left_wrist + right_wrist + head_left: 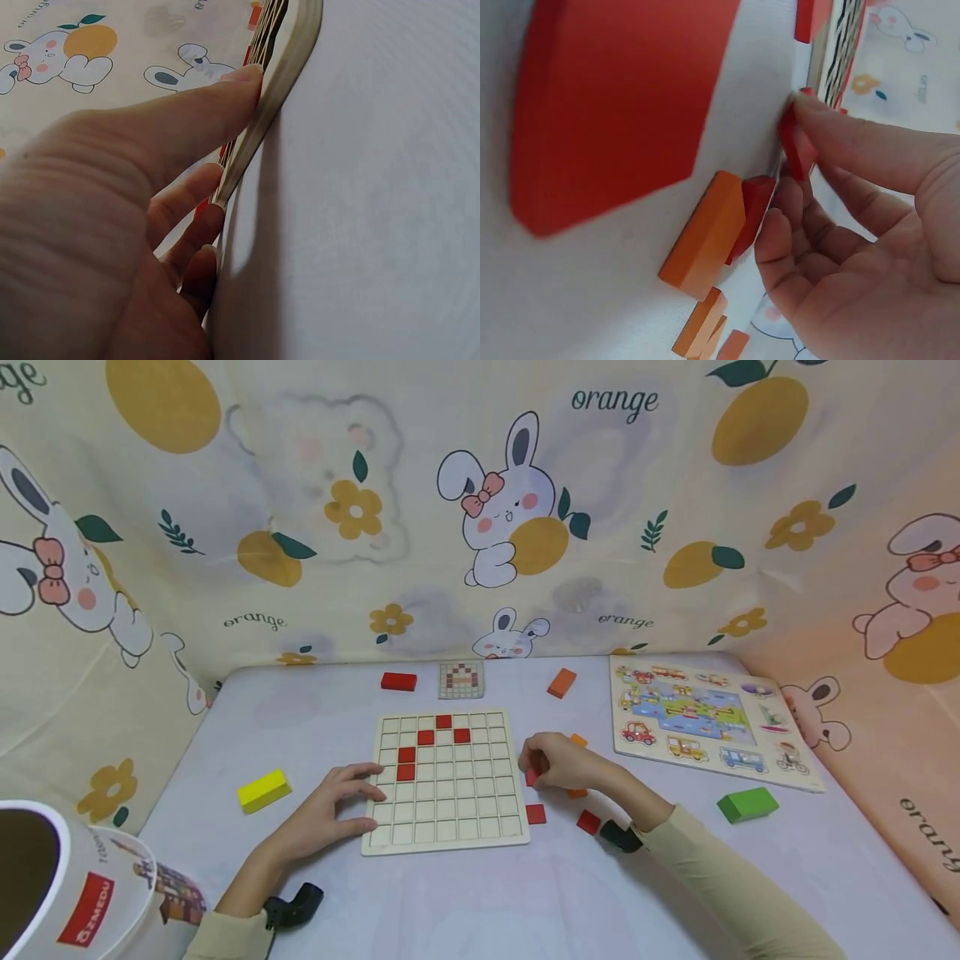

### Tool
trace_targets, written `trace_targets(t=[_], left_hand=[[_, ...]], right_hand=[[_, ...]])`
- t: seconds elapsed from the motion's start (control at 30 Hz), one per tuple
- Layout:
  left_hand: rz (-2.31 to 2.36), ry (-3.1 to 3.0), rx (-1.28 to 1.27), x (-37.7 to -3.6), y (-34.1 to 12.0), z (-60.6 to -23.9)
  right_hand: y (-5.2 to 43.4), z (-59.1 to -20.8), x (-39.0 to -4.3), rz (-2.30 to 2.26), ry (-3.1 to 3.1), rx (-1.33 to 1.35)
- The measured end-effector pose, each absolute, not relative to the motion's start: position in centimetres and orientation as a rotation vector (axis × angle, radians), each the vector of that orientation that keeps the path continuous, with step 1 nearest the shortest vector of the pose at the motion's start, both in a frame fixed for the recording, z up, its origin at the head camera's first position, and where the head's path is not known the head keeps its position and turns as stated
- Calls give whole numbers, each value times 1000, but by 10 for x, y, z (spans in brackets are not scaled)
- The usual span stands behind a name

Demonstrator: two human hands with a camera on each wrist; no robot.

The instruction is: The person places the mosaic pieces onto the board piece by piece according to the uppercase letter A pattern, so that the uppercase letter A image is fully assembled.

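White tub (52, 893) cut off at lower left corner — label partly readable. Small pattern card (461, 680) too tiny to read. Right hand (558, 762) hid most of a red tile (531, 777) — orange pieces (577, 792) behind it barely showed.

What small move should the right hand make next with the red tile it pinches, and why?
Probably lift the red tile over the board's right edge toward an empty cell beside the red tiles already set. The right hand pinches it just off the board, on the table, while the left hand rests on the left edge, steadying the board.
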State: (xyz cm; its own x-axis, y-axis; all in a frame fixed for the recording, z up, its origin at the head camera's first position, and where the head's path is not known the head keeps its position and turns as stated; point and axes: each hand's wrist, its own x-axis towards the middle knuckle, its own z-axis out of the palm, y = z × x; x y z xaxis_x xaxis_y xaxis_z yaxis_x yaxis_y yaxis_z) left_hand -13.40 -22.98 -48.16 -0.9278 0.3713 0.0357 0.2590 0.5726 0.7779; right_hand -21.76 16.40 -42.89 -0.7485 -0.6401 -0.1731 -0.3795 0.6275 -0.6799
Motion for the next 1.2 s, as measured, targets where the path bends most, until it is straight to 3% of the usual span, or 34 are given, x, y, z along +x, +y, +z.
trace_targets(t=[0.23, 0.73, 1.2], left_hand=[[1276, 2675, 534, -133, -231, -481], [1303, 2665, 548, -133, -234, -483], [1327, 2650, 576, -134, -231, -485]], right_hand=[[149, -417, -225, -988, 2385, -884], [12, -425, -235, -1163, 2057, -1049], [-5, -440, -224, -1049, 2212, -1023]])
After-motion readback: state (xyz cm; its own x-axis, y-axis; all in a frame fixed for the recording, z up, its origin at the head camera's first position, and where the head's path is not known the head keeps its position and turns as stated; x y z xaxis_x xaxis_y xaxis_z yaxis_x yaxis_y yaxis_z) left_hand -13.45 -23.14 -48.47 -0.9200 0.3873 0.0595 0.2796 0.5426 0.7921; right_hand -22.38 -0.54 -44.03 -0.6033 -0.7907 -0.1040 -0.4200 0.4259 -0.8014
